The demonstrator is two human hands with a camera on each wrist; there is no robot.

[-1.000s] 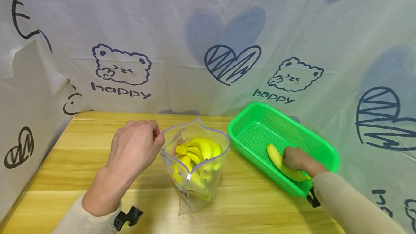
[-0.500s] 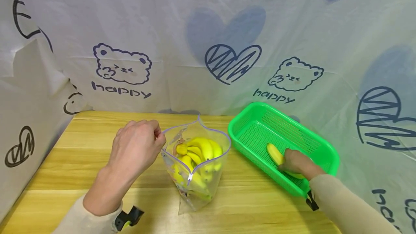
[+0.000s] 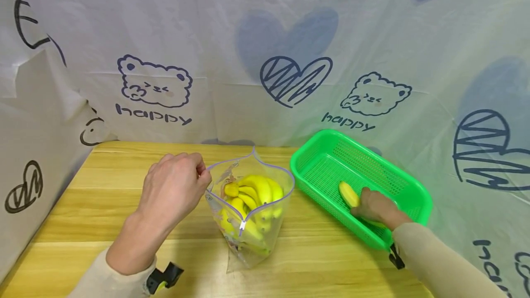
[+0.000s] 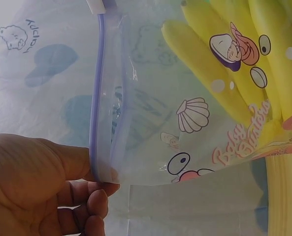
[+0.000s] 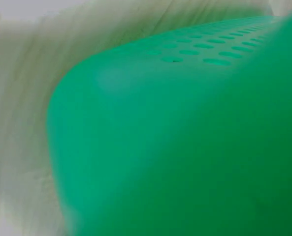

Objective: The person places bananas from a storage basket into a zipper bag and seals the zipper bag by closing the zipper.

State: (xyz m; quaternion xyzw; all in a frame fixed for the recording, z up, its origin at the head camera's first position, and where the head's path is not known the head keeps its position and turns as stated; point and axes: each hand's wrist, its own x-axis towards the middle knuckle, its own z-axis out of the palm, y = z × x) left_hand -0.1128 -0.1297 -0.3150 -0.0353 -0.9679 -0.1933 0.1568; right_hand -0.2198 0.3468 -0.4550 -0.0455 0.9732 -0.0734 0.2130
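The left fingers (image 4: pixel 77 191) pinch the purple edge (image 4: pixel 97 78) of a clear bag (image 4: pixel 148 123) (seashell-printed) holding yellow bananas (image 4: pixel 200 61).

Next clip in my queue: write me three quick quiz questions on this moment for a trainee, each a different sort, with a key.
1. Short answer: Which hand pinches the edge of the bag?
2. Fill in the blank: The right hand holds a banana inside the green ____.
3. True or false: The bag is zipped closed along its top.

Key:
1. The left hand.
2. Basket.
3. False; its mouth stands open, with bananas visible inside.
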